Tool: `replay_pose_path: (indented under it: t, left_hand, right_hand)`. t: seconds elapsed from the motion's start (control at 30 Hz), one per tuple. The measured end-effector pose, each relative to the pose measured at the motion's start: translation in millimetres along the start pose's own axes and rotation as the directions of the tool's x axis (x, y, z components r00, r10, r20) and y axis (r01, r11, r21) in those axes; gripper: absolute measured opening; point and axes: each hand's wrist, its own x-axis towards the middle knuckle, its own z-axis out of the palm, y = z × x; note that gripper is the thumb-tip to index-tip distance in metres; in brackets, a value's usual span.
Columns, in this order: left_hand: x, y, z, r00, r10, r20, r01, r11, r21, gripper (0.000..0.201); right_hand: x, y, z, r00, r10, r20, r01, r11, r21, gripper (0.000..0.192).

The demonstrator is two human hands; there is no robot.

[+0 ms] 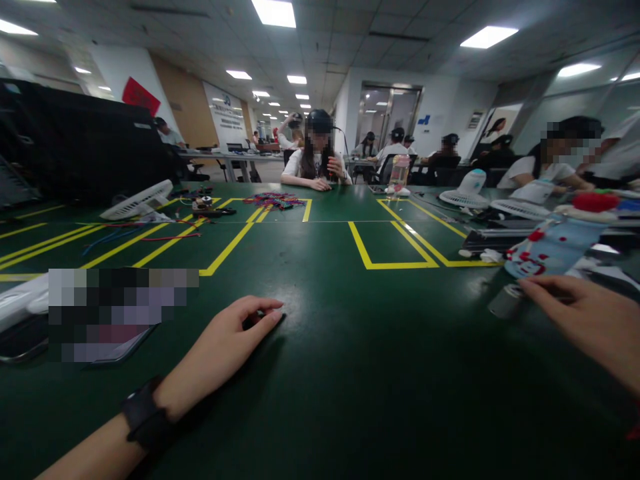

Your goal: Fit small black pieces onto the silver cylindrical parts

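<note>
My left hand (227, 343) rests on the dark green table (350, 373), near its front edge. Its fingers curl down with the tips on the surface, and the dark patch under them could be a shadow or a small object. A black band sits on that wrist. My right hand (585, 320) comes in from the right edge. Its fingers close on one end of a small grey cylinder (505, 302) that lies on the table.
A phone (100, 327) lies left of my left hand. Yellow tape lines (395, 265) mark boxes mid-table. A blue-and-white pack with red marks (550, 250), small white fans (137, 200), coloured wires (275, 200) and a pink bottle (399, 175) lie farther back. People sit across the table.
</note>
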Motion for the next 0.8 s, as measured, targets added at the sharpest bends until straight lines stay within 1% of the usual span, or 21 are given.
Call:
replay_pose_path:
  t: [0.07, 0.2, 0.3, 0.33, 0.43, 0.5, 0.57, 0.6, 0.63, 0.67, 0.7, 0.73, 0.77, 0.8]
  left_hand:
    - [-0.1, 0.1, 0.1, 1.000, 0.007, -0.003, -0.007, 1.000, -0.008, 0.041]
    - [-0.3, 0.6, -0.2, 1.000, 0.011, -0.009, -0.011, 1.000, -0.010, 0.040]
    - [0.1, 0.8, -0.9, 1.000, 0.013, -0.013, -0.014, 1.000, -0.008, 0.040]
    - [0.1, 1.0, -1.1, 1.000, 0.012, -0.016, -0.012, 1.000, -0.006, 0.040]
    - [-0.2, 1.5, -1.8, 1.000, 0.005, -0.016, -0.005, 1.000, -0.001, 0.039]
    - [-0.7, 1.8, -1.6, 1.000, 0.009, -0.017, -0.009, 1.000, 0.001, 0.039]
    - [-0.8, 2.0, -0.9, 1.000, 0.017, -0.015, -0.017, 1.000, 0.007, 0.040]
    - [-0.6, 2.1, -0.4, 1.000, 0.020, -0.016, -0.020, 1.000, 0.011, 0.040]
    - [-0.3, 2.2, 0.1, 1.000, 0.022, -0.016, -0.022, 1.000, 0.017, 0.040]
    - [0.1, 2.3, 0.6, 1.000, 0.023, -0.018, -0.023, 0.999, 0.024, 0.039]
    - [0.6, 2.4, 1.0, 0.999, 0.025, -0.020, -0.025, 0.999, 0.031, 0.039]
    - [1.1, 2.5, 1.3, 0.999, 0.029, -0.020, -0.028, 0.999, 0.037, 0.039]
    - [1.5, 2.3, 1.5, 0.999, 0.033, -0.020, -0.032, 0.999, 0.042, 0.038]
    - [1.8, 2.0, 1.6, 0.999, 0.036, -0.017, -0.036, 0.998, 0.044, 0.038]
  right_hand:
    - [-2.4, -4.1, -4.2, 1.000, -0.013, 0.006, 0.013, 1.000, -0.006, 0.043]
    - [-4.9, -13.5, -12.4, 0.995, -0.018, 0.103, 0.019, 1.000, -0.001, 0.042]
    - [-3.5, -13.9, -13.3, 0.984, 0.047, 0.171, -0.059, 0.996, 0.064, 0.035]
    - [-3.2, -12.8, -12.8, 0.980, 0.071, 0.183, -0.088, 0.992, 0.086, 0.036]
    - [-5.2, -9.0, -10.8, 0.969, 0.098, 0.228, -0.128, 0.984, 0.121, 0.049]
    - [-8.7, -9.3, -8.6, 0.966, 0.070, 0.247, -0.099, 0.989, 0.107, 0.058]
    - [-13.5, -15.8, -4.3, 0.977, -0.006, 0.213, -0.017, 0.994, 0.106, 0.058]
    - [-16.5, -22.6, -1.1, 0.984, -0.070, 0.163, 0.050, 0.991, 0.125, 0.055]
    - [-20.2, -32.4, 2.6, 0.982, -0.157, 0.104, 0.139, 0.977, 0.162, 0.053]
    - [-24.6, -45.3, 6.7, 0.965, -0.257, 0.048, 0.242, 0.947, 0.212, 0.050]
    - [-30.0, -61.2, 10.8, 0.933, -0.359, -0.001, 0.346, 0.899, 0.268, 0.048]
    - [-36.4, -79.8, 14.8, 0.889, -0.457, -0.028, 0.439, 0.835, 0.332, 0.046]
    - [-43.5, -100.1, 18.3, 0.839, -0.543, -0.034, 0.509, 0.762, 0.400, 0.044]
    - [-51.2, -121.2, 21.4, 0.789, -0.614, -0.027, 0.552, 0.688, 0.471, 0.042]
